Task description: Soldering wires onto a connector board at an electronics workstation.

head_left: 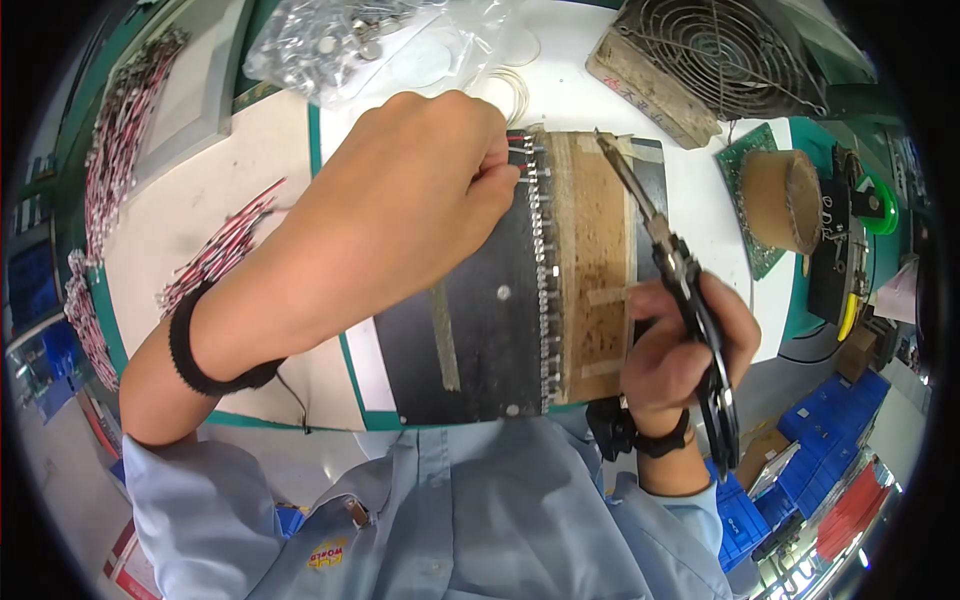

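Note:
My left hand [410, 205] reaches across a black jig board [480, 330] and pinches a thin red and black wire [517, 150] at the top of a row of small metal terminals [545, 290] that runs down the board. My right hand [675, 355] is closed around the black handle of a soldering iron [690, 300]; its tip points up and away over the brown taped strip [595, 260] at the board's right side. A black strap circles each wrist.
Bundles of red and black wires [215, 255] lie at the left on the white mat. A clear bag of metal parts [350, 40] sits at the top, a dirty fan [720, 55] top right, a tape roll [785, 200] on a green circuit board at the right.

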A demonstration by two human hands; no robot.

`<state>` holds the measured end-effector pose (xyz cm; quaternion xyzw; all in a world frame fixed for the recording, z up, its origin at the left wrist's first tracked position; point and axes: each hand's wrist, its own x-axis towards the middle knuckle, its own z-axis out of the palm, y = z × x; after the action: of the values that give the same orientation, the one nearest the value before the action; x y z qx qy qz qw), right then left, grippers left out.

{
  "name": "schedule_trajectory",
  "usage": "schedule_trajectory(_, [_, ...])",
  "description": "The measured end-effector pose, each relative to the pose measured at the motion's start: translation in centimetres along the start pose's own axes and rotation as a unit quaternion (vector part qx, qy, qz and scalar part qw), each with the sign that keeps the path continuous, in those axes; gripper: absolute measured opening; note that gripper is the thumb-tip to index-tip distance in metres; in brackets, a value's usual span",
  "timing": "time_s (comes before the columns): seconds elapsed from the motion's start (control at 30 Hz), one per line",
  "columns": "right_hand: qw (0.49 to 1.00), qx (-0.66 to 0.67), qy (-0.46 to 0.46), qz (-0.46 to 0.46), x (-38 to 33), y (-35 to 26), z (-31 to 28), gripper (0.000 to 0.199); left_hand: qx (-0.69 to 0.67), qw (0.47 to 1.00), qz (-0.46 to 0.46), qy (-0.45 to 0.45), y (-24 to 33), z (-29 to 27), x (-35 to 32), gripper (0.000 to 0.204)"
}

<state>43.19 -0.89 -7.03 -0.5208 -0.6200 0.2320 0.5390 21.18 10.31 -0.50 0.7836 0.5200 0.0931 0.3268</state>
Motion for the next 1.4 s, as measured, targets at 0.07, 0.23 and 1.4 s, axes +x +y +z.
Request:
schedule_trajectory(0.07, [0.999, 0.001, 0.025, -0.026, 0.1, 0.3, 0.5, 0.056, 0.053, 0.997, 0.036, 0.045, 0.1, -0.5, -2.0, 0.012])
schedule_trajectory(0.23, [0.997, 0.011, 0.061, -0.034, 0.7, 0.7, 1.1, 0.047, 0.115, 0.965, -0.041, 0.230, -4.4, -4.8, -12.4, 0.030])
schedule_trajectory(1.4, [0.970, 0.154, -0.188, 0.009, -0.6, -9.0, 2.2, 0.049, -0.385, 0.919, -0.048, -0.069, 1.5, -0.4, -14.3, 0.007])
